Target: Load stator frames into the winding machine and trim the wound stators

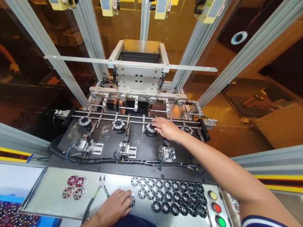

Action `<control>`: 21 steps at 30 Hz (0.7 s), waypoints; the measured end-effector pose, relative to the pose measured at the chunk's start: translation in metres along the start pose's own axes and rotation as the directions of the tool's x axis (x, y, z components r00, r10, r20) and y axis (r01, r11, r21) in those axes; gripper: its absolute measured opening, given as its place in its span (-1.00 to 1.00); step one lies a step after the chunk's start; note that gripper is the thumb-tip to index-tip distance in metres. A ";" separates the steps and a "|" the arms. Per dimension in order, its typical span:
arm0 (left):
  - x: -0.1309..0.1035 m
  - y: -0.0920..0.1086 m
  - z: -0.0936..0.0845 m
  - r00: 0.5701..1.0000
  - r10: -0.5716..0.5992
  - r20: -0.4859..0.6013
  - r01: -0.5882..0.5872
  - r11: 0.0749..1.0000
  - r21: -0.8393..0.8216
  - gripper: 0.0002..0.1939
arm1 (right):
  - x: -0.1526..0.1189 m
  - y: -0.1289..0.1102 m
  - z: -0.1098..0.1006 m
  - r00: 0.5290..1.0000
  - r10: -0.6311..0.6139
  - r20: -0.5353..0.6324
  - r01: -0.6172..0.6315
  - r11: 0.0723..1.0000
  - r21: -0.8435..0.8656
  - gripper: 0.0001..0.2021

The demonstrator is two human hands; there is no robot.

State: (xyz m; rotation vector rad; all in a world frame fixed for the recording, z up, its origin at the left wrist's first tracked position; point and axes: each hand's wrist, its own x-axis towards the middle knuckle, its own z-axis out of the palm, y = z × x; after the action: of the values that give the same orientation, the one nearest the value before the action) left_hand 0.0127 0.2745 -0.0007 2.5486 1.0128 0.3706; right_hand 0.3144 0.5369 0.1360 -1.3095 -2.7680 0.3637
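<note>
My right hand (167,128) reaches to the third round holder from the left on the black machine bed. Its fingers are closed about a black spoked stator core (151,129) there, partly hidden by the fingertips. My left hand (115,206) rests at the front of the steel tray (54,182), fingers curled against another black stator core (132,201). Rows of such cores (176,196) lie right of it. Side cutters (100,184) lie just left of that hand. Further left sit several stators wound with red or copper wire (79,182).
Yellow, red and green buttons (220,222) are at the tray's right end. A blue bin (12,214) of wound stators stands lower left. Wire-guide arms (136,102) and a cable bundle (134,161) cross the machine. Metal posts and yellow-black side bars (0,152) flank it.
</note>
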 end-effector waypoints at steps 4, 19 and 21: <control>-0.005 0.004 -0.017 0.984 -0.119 -0.135 0.106 0.989 -0.103 -0.83 | -0.019 0.003 0.000 0.995 -0.080 0.057 0.080 0.997 0.001 -0.32; -0.003 0.051 -0.168 0.841 -0.466 -0.274 0.111 0.645 -0.756 -0.74 | -0.052 -0.147 -0.041 0.833 -0.378 -0.403 0.489 0.844 0.220 -0.46; -0.005 0.059 -0.169 0.843 -0.460 -0.278 0.078 0.616 -0.784 -0.77 | -0.067 -0.188 -0.042 0.732 -0.455 -0.507 0.647 0.698 0.308 -0.42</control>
State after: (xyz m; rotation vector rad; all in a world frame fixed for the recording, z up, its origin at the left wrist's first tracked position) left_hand -0.0178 0.2725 0.1759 1.5271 1.0828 1.0879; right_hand 0.2217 0.3787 0.2244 -0.3216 -2.3463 0.5892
